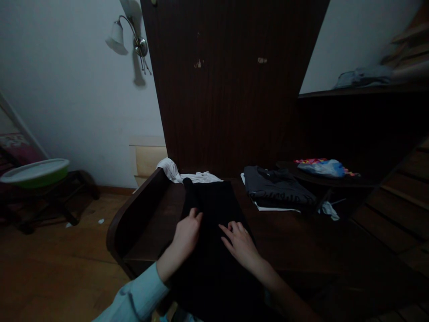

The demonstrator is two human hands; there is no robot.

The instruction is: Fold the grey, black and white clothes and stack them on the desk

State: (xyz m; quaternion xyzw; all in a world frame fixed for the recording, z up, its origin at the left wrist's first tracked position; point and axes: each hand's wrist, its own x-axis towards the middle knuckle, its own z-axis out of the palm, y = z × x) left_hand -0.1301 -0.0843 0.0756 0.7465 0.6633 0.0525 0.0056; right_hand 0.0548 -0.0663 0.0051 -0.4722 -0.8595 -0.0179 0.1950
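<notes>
A black garment lies spread over the dark wooden desk and hangs down past its near side; its kind is hard to make out in the dim light. At the garment's left side, my left hand is closed, with the fingers pinching the cloth where a strip of it is folded over. My right hand rests on the right part of the cloth, palm down, its index finger and thumb stretched out and apart.
Folded dark grey clothing lies on the desk to the right. White cloth is at the back. A low shelf holds a plastic bag. The desk's raised side stands left. A green basin sits on a stool.
</notes>
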